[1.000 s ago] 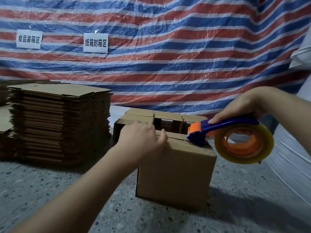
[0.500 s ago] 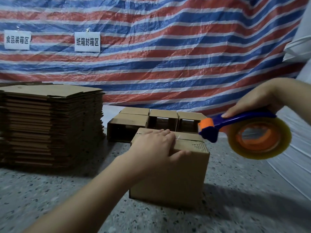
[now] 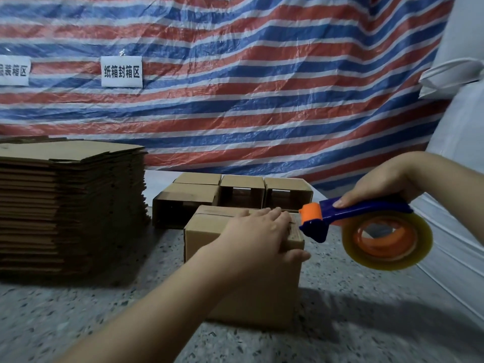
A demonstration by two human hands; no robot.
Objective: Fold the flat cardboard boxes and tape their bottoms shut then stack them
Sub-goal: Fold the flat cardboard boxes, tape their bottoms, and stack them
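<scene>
Sign [image 3: 121, 71] pinned on striped tarp [image 3: 262, 82] reads 纸箱封箱区; a second sign [image 3: 14, 70], cut off at the frame edge, shows 装箱区. Folded box [image 3: 243, 263] stands on speckled floor [image 3: 65, 315], top seam running left to right. Left hand [image 3: 258, 235] lies flat on its top, fingers straight. Right hand [image 3: 377, 184] grips tape dispenser [image 3: 366, 226], its orange roller pointing at the box's right top edge. Flat cardboard stack [image 3: 70, 205] left; finished boxes [image 3: 235, 195] behind.

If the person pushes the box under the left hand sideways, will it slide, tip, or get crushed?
The box probably slides rather than tips: it sits flat on the smooth speckled floor. It looks light, being thin cardboard like the open boxes behind it. Its top may give a little where the left hand presses, since the flaps meet at a seam there.
</scene>
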